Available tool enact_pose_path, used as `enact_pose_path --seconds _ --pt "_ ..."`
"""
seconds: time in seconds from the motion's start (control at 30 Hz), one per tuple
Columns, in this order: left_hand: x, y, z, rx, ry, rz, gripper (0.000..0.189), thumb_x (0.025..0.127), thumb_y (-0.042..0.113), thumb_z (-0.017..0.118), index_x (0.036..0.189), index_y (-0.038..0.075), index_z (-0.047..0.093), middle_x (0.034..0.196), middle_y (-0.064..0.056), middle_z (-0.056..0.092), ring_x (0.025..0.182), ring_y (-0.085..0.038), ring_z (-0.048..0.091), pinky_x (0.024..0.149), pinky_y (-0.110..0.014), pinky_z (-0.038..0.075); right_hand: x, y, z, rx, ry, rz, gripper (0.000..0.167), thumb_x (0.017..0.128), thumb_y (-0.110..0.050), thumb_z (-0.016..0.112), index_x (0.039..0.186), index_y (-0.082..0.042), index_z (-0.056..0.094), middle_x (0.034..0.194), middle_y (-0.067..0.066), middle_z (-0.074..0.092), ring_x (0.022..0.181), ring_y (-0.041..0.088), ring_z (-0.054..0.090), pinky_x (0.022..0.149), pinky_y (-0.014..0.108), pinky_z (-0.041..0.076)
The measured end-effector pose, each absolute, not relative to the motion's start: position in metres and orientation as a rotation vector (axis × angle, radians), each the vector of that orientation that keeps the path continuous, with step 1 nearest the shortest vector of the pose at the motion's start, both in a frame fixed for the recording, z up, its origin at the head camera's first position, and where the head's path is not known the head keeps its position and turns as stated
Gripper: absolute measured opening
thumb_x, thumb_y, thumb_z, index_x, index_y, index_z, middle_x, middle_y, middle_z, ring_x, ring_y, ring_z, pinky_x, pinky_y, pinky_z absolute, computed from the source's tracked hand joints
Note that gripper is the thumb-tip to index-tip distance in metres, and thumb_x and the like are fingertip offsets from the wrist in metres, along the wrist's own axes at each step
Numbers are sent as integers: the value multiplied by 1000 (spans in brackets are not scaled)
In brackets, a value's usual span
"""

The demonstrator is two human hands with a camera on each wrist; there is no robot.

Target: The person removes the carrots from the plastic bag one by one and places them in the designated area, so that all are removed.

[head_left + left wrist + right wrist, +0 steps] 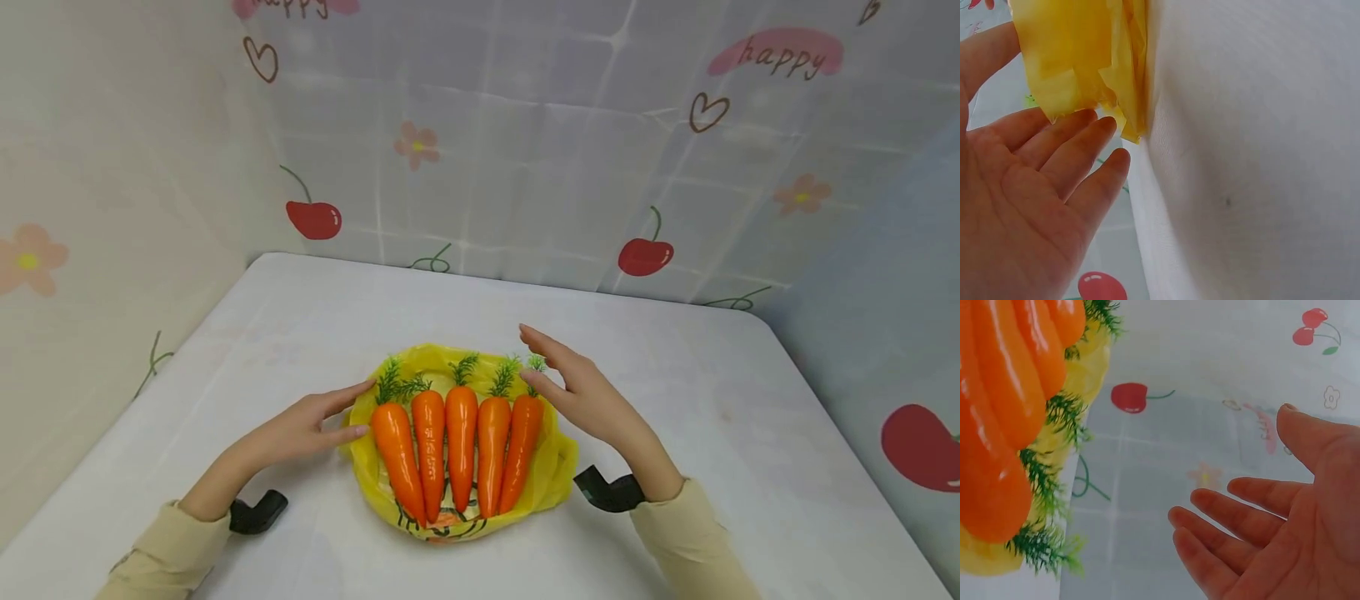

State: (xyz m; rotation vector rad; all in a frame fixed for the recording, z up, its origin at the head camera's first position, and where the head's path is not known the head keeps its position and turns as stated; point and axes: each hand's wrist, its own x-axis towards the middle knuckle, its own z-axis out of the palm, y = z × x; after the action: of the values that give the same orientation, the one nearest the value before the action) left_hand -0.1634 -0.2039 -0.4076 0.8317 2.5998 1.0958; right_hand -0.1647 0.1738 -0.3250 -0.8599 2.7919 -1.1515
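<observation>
Several glossy orange carrots (462, 425) with green feathery tops lie side by side in a yellow plastic bag (561, 467), whose rim is spread round them. Printed black and orange marks show on the bag's near side. My left hand (296, 429) is at the bag's left edge, fingers extended, thumb apart. In the left wrist view the fingertips meet or nearly meet the yellow plastic (1072, 56). My right hand (588, 400) hovers by the upper right of the bag, fingers extended and holding nothing. The right wrist view shows its palm (1291, 550) apart from the carrots (997, 425).
A white-covered table (720, 400) carries the bag near its front middle. Behind it hangs a pale curtain (517, 167) printed with cherries, flowers and hearts, and similar sheets close off both sides. A black strap piece (258, 511) sits at each wrist.
</observation>
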Motion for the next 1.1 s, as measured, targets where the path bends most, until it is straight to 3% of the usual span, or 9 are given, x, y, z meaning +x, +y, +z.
enact_pose_path --seconds 0.27,0.5,0.73,0.93,1.1 --pt "-164 -206 -408 807 2546 1166 68 91 32 62 144 1 33 144 -16 35 123 -39 42 98 -50 37 -173 131 -323 -980 2667 -1288 54 97 -26 54 145 -10 36 138 6 45 125 18 42 100 42 38" --pt "-164 -207 -408 824 2484 1247 66 91 23 65 143 -1 34 144 -19 35 120 -35 47 95 -41 42 -174 97 -336 -1023 2591 -1354 48 97 -23 54 141 -8 42 132 10 51 116 24 51 97 42 42" --pt "-164 -207 -407 828 2444 1289 65 91 21 64 143 -3 34 144 -20 34 121 -34 46 95 -41 41 -173 77 -350 -1024 2513 -1284 48 98 -26 52 142 -10 40 135 10 49 119 21 49 97 33 42" --pt "-165 -206 -406 841 2428 1308 64 91 19 63 143 -4 33 144 -21 34 121 -34 46 96 -40 41 -171 67 -359 -1006 2473 -1256 49 98 -25 53 141 -6 41 137 13 46 119 26 49 95 39 44" --pt "-164 -206 -406 836 2422 1321 64 92 19 63 143 -4 32 144 -21 34 121 -34 46 96 -40 41 -168 57 -367 -999 2477 -1197 49 97 -26 53 140 -5 41 137 9 47 119 23 49 95 37 44"
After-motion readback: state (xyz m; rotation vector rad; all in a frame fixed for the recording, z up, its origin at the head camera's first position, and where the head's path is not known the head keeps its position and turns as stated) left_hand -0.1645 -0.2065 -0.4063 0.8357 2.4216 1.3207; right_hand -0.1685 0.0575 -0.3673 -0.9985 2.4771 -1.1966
